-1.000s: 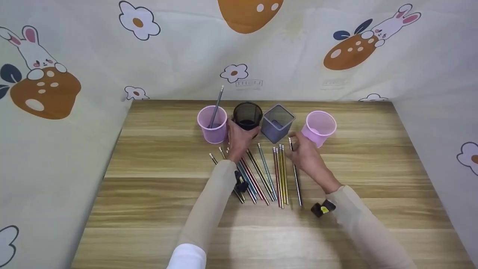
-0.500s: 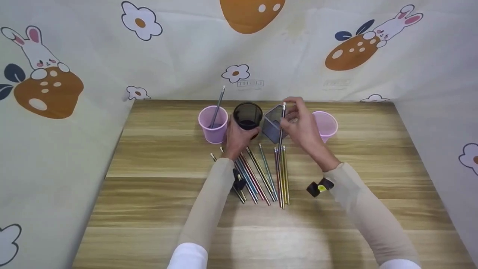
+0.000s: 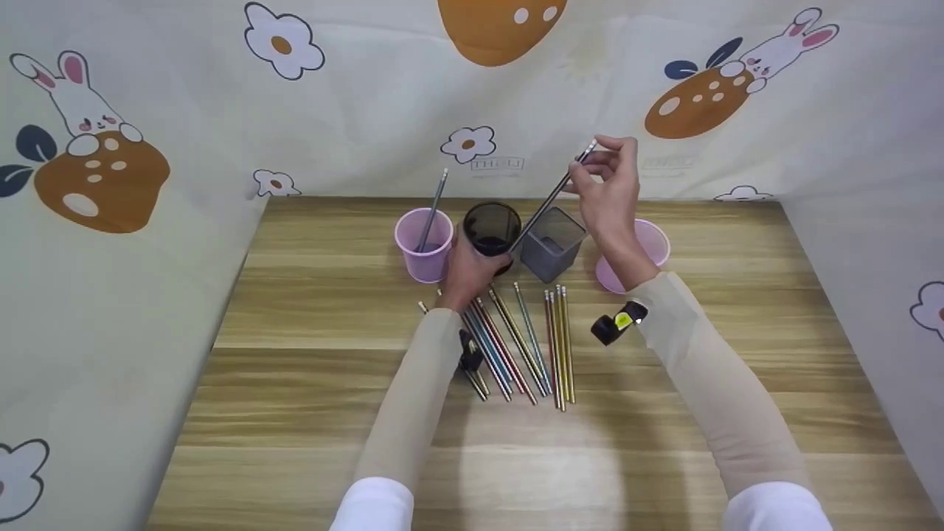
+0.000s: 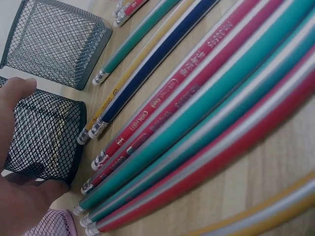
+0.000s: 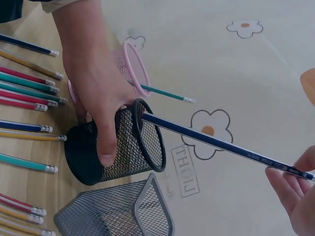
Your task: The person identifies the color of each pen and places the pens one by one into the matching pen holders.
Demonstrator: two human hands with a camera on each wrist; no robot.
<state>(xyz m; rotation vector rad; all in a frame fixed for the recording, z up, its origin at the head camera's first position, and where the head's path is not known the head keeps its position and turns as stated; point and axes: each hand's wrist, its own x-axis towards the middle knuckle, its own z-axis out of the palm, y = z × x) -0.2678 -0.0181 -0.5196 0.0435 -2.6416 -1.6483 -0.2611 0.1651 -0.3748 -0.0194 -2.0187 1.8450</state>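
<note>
- Pinching a dark blue pencil (image 3: 553, 195) near its eraser end, the right hand (image 3: 608, 188) has a narrow grip; the pencil slants down leftward, its lower end at the mouth of a black mesh cup (image 5: 130, 157).
- Around that cup's side, the left hand (image 3: 472, 269) has its grip curled, thumb against the mesh.
- Just right of it stands a gray square holder (image 3: 549, 258); left, a pink cup (image 3: 426, 267) with a teal pencil (image 5: 165, 92).
- Loose pencils (image 4: 147, 118) lie on the worktop (image 3: 295, 383).

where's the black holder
In the head view, near centre, the left hand grips the black holder between the leftmost pink cup and the grey square holder.
</note>
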